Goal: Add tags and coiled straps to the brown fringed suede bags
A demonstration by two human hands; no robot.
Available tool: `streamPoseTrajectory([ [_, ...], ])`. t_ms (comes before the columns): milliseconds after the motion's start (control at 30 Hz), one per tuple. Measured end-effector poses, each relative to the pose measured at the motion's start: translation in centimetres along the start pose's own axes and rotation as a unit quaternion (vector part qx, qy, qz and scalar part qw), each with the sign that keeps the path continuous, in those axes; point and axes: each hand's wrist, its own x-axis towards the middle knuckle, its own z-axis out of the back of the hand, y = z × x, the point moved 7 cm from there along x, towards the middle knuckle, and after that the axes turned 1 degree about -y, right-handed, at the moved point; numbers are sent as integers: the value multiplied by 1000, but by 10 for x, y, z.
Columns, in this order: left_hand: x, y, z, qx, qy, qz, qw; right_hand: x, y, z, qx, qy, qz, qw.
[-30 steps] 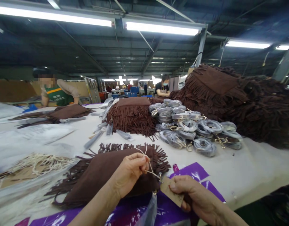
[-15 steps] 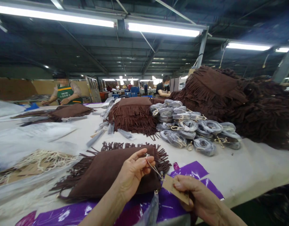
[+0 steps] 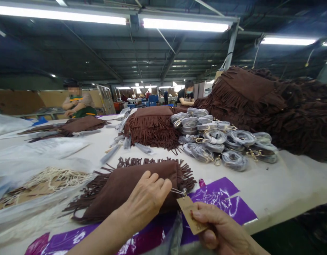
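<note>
A brown fringed bag (image 3: 118,189) lies flat in front of me, partly on purple plastic film (image 3: 219,194). My left hand (image 3: 150,193) is closed over the bag's right half, its fingers pinching a thin pale string (image 3: 176,191) that is pulled tight. The string runs to a small metal ring (image 3: 184,191) at the bag's right corner. Between the thumb and fingers of my right hand (image 3: 214,225) is a tan cardboard hang tag (image 3: 191,214), right below the ring. A plastic-wrapped piece (image 3: 176,226) hangs below the bag, partly behind my left hand.
Coiled straps in clear wrap (image 3: 215,136) are heaped behind the bag. Stacked fringed bags (image 3: 150,124) and a large brown pile (image 3: 254,95) stand beyond. Tags with white strings (image 3: 50,180) lie at the left. Two co-workers, one person (image 3: 79,102) and another person (image 3: 186,95), are across the table.
My left hand has turned over, back now upward, and drawn the string level and taut. My right hand has tilted the tag more upright and moved slightly left.
</note>
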Motion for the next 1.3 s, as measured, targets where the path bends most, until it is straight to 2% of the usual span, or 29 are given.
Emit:
streamPoseTrajectory([
  [100,0,-1,8,-11,15,3,1000,2,-5,-12,-20,10,-3,1000],
  [167,1,4,9,-50,46,52,996,4,-7,-15,-38,5,3,999],
  [233,0,13,8,-153,82,132,976,7,-6,-15,-51,-5,12,999],
  [300,-4,17,3,-303,121,204,923,8,-6,-16,-60,-9,20,998],
  [367,-8,13,-3,-448,159,249,844,8,-5,-17,-62,-9,31,998],
  [433,-12,4,-8,-559,191,270,760,8,-6,-18,-52,-15,44,998],
  [500,-17,-7,-11,-635,213,272,691,9,-7,-18,-38,-26,58,997],
  [533,-19,-13,-11,-660,222,269,666,9,-8,-18,-31,-34,64,997],
  [600,-24,-22,-13,-676,241,266,643,11,-10,-16,-11,-51,81,995],
  [667,-30,-28,-14,-660,250,269,655,13,-11,-14,14,-69,99,993],
  [733,-33,-35,-13,-636,249,254,685,14,-12,-12,39,-75,112,990],
  [833,-32,-40,-7,-617,198,244,722,18,-14,-17,72,-43,105,991],
  [900,-29,-39,-5,-621,156,259,723,20,-15,-24,80,-7,96,992],
  [1000,-24,-34,-14,-646,125,292,694,18,-14,-35,37,45,97,994],
  [1067,-23,-20,-23,-623,85,333,702,14,-13,-36,-3,44,115,992],
  [1100,-24,-9,-24,-591,53,350,725,12,-11,-32,-20,20,131,991],
  [1167,-26,9,-15,-494,-32,336,801,7,-4,-16,-58,-69,183,979],
  [1233,-28,16,13,-377,-141,242,883,-1,6,3,-109,-168,243,949],
  [1267,-32,13,31,-317,-195,182,910,-3,10,11,-134,-206,264,933],
  [1300,-38,10,47,-263,-240,133,925,-4,13,17,-157,-231,275,920],
])
